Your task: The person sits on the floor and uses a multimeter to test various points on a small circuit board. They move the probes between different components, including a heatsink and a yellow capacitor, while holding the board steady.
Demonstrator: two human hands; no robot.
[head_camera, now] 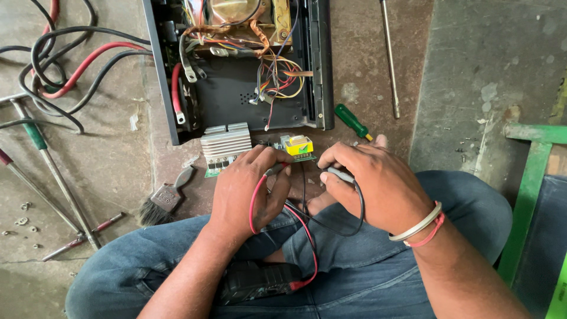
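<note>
I take this for a small electronics repair workshop, worked at floor level. I see a bare, stained concrete floor strewn with tools: a green-handled screwdriver, a long metal rod, a worn brush and loose washers. An opened black chassis shows its transformer and wiring, and thick red and black cables lie tangled beside it.
</note>
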